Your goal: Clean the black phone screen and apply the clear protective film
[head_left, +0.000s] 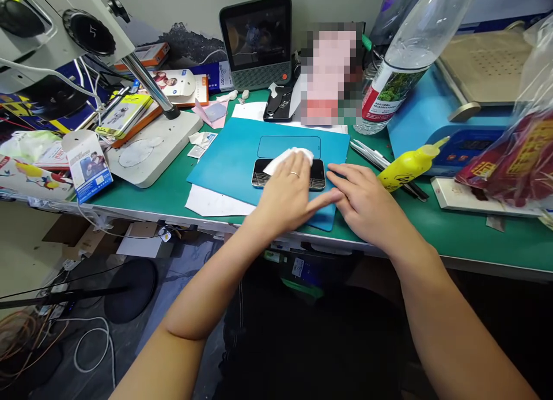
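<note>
A smartphone (318,172) lies face up and sideways on a blue mat (224,152). My left hand (287,190), with a ring on one finger, presses a folded white tissue (283,158) down on the phone's screen. Its thumb stretches right and meets my right hand (360,201). The right hand lies at the phone's right end, fingers stretched out and nothing visible in them. Whether its fingertips touch the phone, I cannot tell. Just behind the phone lies a clear, dark-edged screen protector (289,145).
A white microscope stand (151,152) and small boxes (88,167) crowd the left. Behind the mat stands a smart display (259,40). To the right are a water bottle (395,83), tweezers (371,153), a yellow squeeze bottle (406,167) and a blue machine (425,124).
</note>
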Demonstrator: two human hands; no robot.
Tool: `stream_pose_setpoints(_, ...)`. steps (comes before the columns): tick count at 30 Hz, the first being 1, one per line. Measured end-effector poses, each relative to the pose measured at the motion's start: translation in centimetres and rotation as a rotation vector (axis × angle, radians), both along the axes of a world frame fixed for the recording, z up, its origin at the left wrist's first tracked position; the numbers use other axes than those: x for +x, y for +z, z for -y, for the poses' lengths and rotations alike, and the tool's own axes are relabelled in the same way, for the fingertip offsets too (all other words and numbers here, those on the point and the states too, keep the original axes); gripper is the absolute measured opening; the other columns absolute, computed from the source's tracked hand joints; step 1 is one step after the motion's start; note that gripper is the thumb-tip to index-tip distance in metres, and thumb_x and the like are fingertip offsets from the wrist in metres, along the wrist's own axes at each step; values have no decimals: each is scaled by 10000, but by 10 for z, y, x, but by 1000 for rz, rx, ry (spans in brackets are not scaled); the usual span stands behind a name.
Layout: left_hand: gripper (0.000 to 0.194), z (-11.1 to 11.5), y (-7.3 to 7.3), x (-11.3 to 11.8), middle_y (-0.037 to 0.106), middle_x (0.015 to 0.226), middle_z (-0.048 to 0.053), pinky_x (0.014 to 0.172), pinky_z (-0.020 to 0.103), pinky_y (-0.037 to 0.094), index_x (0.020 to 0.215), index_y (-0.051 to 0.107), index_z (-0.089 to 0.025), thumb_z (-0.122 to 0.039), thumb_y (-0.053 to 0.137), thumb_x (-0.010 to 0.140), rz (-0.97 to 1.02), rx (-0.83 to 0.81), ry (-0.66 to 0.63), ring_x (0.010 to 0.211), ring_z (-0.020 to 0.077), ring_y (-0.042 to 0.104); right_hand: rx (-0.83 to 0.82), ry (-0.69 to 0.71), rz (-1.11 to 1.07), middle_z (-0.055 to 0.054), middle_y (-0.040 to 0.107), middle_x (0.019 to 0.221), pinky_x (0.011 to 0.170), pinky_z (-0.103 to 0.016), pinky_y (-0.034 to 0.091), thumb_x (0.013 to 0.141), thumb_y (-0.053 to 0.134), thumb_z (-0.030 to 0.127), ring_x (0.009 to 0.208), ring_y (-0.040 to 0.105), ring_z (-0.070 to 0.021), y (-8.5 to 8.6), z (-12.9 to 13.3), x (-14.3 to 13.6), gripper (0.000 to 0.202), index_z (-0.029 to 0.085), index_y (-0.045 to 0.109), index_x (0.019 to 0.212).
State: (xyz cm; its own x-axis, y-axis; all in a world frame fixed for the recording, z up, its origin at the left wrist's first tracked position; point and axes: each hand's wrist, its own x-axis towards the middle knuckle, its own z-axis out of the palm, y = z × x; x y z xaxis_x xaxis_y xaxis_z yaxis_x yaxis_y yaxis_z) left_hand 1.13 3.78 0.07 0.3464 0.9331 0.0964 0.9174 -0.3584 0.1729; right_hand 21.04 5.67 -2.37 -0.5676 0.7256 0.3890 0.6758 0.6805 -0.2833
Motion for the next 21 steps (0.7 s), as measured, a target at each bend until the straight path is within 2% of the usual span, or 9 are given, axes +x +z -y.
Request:
stream_pose_setpoints(4, 956, 12, -4, -46, 273, 1714, 284, 1335, 470, 172, 1619, 290, 69, -707, 186, 1071, 7, 2, 122, 1638, 355, 189, -8, -14, 2, -190, 662, 1467, 1155, -623, 475, 1061, 430, 284, 1370, 561, -382, 3, 2, -2, 448, 114, 692, 1383)
stream_pose_setpoints(7, 956, 36, -6, -57, 218, 1725, 295, 1326, 533, 196, 1634, 249, 62, -704, 147, 1072, 19, -6, 153, 1641, 365, 154, -2, -7, 10, -201, 660, 1463, 1149, -614, 484, 1063, 430, 276, 1370, 559, -383, 4, 4, -3, 451, 84, 685, 1381)
stream_pose_setpoints(10, 1021, 58, -5, -36, 225, 1706, 329, 1309, 573, 235, 1619, 268, 79, -760, 177, 1042, 21, -3, 137, 1634, 387, 166, 21, -12, 27, -216, 666, 1447, 1147, -592, 490, 1063, 421, 260, 1359, 557, -386, 2, 4, -4, 457, 41, 679, 1370)
stream_pose_setpoints(13, 1111, 59, -1, 3, 237, 1705, 318, 1324, 519, 226, 1616, 279, 90, -828, 263, 992, 12, -17, 56, 1630, 387, 185, 43, -19, 39, -214, 669, 1443, 1135, -579, 501, 1061, 396, 244, 1340, 562, -381, -2, 1, -3, 460, 43, 681, 1361)
stream_pose_setpoints(15, 1148, 46, 3, 28, 247, 1710, 298, 1338, 463, 192, 1620, 279, 93, -851, 300, 969, 2, -38, 0, 1630, 377, 194, 47, -13, 31, -217, 681, 1421, 1135, -572, 501, 1058, 389, 250, 1324, 574, -373, -6, -2, -2, 466, 49, 682, 1361)
stream_pose_setpoints(17, 1145, 28, 8, 44, 256, 1710, 292, 1336, 433, 197, 1618, 273, 103, -847, 262, 979, 0, -59, -26, 1636, 358, 184, 30, -4, 18, -217, 693, 1398, 1139, -572, 499, 1059, 385, 265, 1320, 585, -364, -8, -6, 0, 479, 59, 664, 1390)
stream_pose_setpoints(19, 1092, 11, 12, 46, 262, 1715, 276, 1319, 429, 242, 1623, 277, 87, -813, 205, 1009, 9, -85, -46, 1640, 336, 185, 14, -3, -2, -210, 692, 1401, 1140, -581, 499, 1057, 388, 268, 1320, 592, -358, -8, -7, 1, 484, 78, 644, 1421)
stream_pose_setpoints(21, 1020, 0, 13, 33, 278, 1718, 257, 1292, 441, 301, 1628, 294, 50, -772, 173, 1038, 26, -97, -67, 1637, 319, 210, 12, 1, -13, -203, 680, 1426, 1140, -593, 500, 1045, 409, 254, 1329, 586, -364, -7, -6, 1, 474, 95, 649, 1421)
